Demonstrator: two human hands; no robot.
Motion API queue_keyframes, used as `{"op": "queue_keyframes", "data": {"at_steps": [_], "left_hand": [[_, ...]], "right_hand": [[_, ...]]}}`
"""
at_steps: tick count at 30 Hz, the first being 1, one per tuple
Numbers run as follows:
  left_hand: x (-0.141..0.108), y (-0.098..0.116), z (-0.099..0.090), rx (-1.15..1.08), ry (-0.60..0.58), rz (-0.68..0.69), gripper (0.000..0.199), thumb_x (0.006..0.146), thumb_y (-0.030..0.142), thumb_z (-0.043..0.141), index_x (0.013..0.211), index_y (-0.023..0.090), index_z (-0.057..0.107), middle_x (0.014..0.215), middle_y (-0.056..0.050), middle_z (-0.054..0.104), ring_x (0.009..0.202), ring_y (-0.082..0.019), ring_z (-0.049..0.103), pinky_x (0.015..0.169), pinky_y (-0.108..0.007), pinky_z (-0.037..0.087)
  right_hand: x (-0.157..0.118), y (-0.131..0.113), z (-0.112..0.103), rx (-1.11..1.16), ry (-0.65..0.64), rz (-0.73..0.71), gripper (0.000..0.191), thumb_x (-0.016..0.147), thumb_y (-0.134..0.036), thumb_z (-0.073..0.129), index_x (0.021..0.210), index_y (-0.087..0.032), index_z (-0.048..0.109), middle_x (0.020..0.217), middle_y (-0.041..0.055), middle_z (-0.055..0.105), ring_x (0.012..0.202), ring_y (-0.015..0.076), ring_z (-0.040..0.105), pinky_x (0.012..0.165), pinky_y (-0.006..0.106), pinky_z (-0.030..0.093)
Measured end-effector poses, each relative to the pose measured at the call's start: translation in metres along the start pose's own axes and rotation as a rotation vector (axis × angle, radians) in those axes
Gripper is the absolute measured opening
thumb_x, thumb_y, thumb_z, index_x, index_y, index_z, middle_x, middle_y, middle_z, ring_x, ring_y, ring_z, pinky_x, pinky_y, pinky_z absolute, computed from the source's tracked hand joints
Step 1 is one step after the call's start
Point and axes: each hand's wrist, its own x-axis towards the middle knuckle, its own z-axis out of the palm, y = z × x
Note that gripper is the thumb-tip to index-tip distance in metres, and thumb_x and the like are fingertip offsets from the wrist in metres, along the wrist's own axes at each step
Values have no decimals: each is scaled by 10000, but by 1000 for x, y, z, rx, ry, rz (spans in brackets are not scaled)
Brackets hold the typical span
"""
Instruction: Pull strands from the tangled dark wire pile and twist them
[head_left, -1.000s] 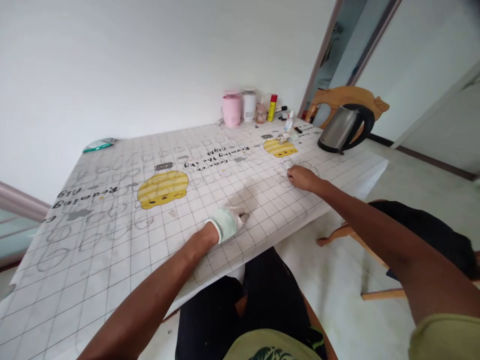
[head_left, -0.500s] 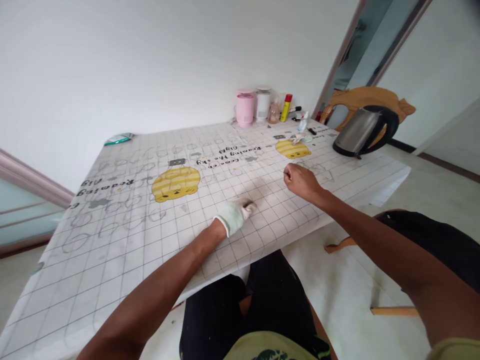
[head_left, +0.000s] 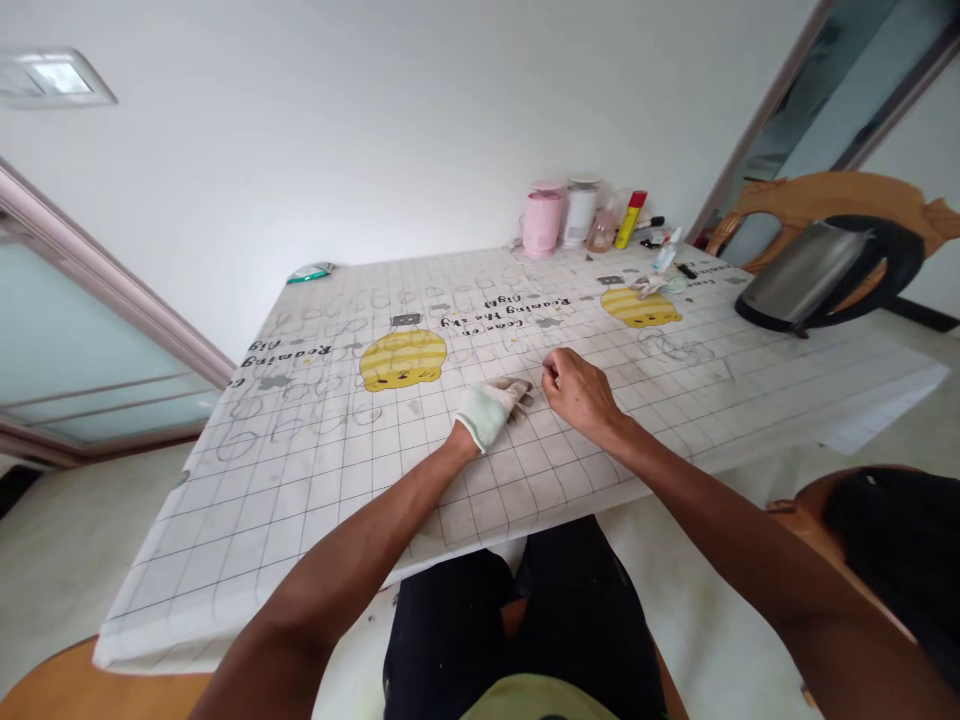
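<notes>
My left hand (head_left: 493, 408) wears a white work glove with a pale green cuff and rests on the checked tablecloth (head_left: 420, 470). Its fingers are bent together towards the right; whatever they may hold is hidden. Just to the right, my bare right hand (head_left: 581, 395) hovers close to the glove's fingertips. Thumb and forefinger are pinched, and anything between them is too small to make out. A small gap separates the two hands.
Along the wall stand a pink canister (head_left: 542, 222), a white canister (head_left: 580, 212), a pinkish bottle (head_left: 601, 232) and a yellow spray can (head_left: 631, 220). A crumpled glove (head_left: 651, 287) lies near a small white bottle (head_left: 667, 250). A steel kettle (head_left: 806, 275) sits at right, before a wooden chair (head_left: 847, 190).
My right hand has come leftward, close to the gloved left hand, from farther off. The left fingers have shifted slightly. The whole view has turned a little to the left.
</notes>
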Motion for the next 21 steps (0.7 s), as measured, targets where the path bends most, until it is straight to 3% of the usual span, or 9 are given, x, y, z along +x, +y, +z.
{"op": "queue_keyframes", "data": {"at_steps": [5, 9, 14, 21], "left_hand": [[6, -5, -6, -145, 46, -9, 219, 984, 266, 624, 1027, 102, 762, 802, -69, 744, 560, -106, 617, 532, -235, 469], [5, -3, -11, -242, 26, -28, 222, 980, 279, 671, 1048, 89, 762, 849, -100, 763, 582, -106, 629, 545, -237, 476], [2, 3, -14, -343, 22, -50, 225, 964, 266, 714, 1079, 78, 760, 914, -128, 769, 605, -98, 624, 543, -228, 470], [3, 0, -22, -282, -13, -15, 225, 949, 287, 703, 1014, 86, 777, 775, -54, 703, 508, -68, 522, 443, -204, 357]], "right_hand": [[-5, 2, 11, 281, 96, -35, 86, 974, -197, 514, 986, -220, 597, 945, 73, 703, 836, 219, 661, 756, 340, 482], [-12, -4, 15, 451, 118, -10, 76, 975, -220, 551, 981, -230, 626, 920, 53, 719, 800, 201, 674, 739, 328, 514], [-16, -17, 14, 510, 119, 33, 67, 962, -220, 578, 941, -229, 641, 880, 43, 721, 771, 189, 670, 721, 319, 516], [-18, -23, 13, 548, 47, 14, 79, 973, -252, 589, 939, -226, 655, 854, 39, 712, 742, 180, 658, 691, 313, 506]]}}
